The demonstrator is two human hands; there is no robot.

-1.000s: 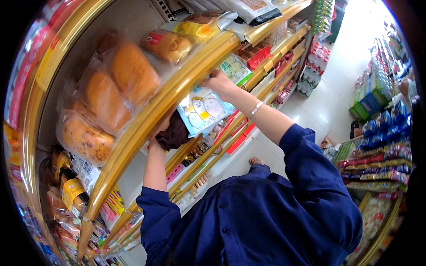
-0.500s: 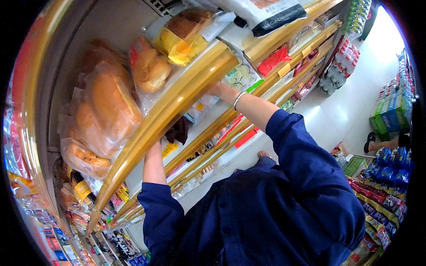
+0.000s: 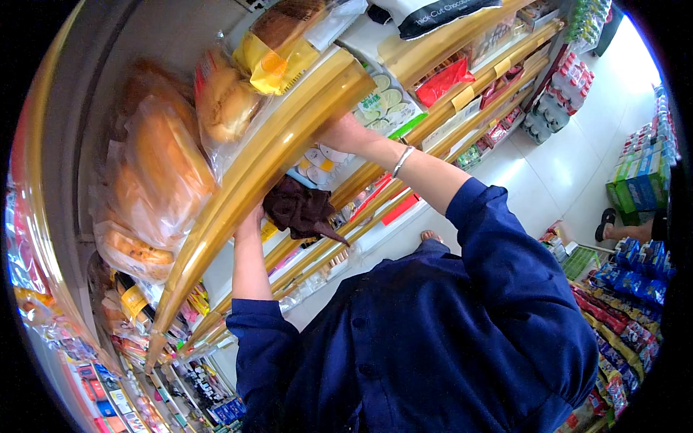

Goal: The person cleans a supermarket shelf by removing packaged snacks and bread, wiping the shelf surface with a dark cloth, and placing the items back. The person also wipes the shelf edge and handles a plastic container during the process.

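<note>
A crumpled dark brown cloth [image 3: 303, 209] hangs below the gold shelf edge [image 3: 278, 155]. My left hand [image 3: 251, 219] grips it at its left side, with most of the fingers hidden by the edge and the cloth. Farther right, my right hand [image 3: 338, 134] reaches under the same edge, its fingers out of sight, so I cannot tell what it touches. Beside it on the lower shelf lie a pack with white round shapes [image 3: 317, 164] and a green-and-white pack [image 3: 382, 101].
Bagged bread loaves [image 3: 162, 166] fill the upper shelf, with a yellow bread bag [image 3: 278, 43] behind. A red packet [image 3: 444, 81] sits on a shelf to the right. Bottle packs [image 3: 556, 94] stand on the floor. Another person's foot [image 3: 606, 225] shows at right, near stacked snack packets [image 3: 635, 274].
The brown cloth, mostly hidden before, now shows much more outside the shelf edge. My right hand has shifted slightly left. The whole view has moved a little.
</note>
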